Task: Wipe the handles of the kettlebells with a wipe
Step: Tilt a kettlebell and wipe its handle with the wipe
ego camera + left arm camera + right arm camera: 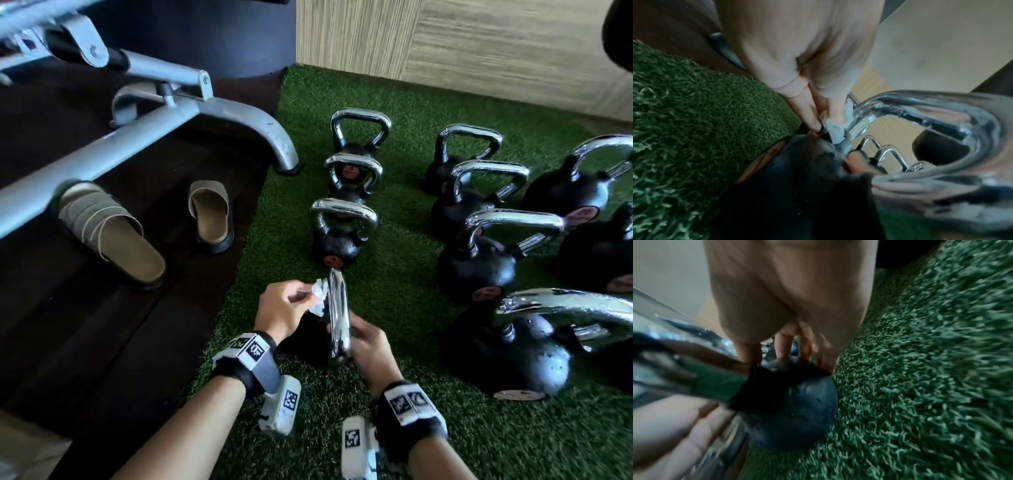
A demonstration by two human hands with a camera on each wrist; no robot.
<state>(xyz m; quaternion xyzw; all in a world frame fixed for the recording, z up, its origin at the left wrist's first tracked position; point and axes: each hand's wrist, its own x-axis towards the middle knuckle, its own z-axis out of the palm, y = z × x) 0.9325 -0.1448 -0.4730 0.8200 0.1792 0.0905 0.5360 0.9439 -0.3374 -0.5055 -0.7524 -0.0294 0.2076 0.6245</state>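
The nearest kettlebell stands on green turf with its chrome handle (338,315) edge-on to me. My left hand (308,298) pinches a crumpled white wipe (318,295) against the left side of that handle, near its upper bend. In the left wrist view the wipe (835,131) is pressed where the handle (941,110) meets the black body (797,162). My right hand (359,337) sits on the right side, thumb and fingers curled onto the black body (797,410) just below the handle (694,356).
Several more chrome-handled kettlebells stand in rows ahead (342,226) and to the right (479,260). A grey bench frame (219,113) and two slippers (210,214) lie on the dark floor to the left. A wooden wall (479,44) closes the back.
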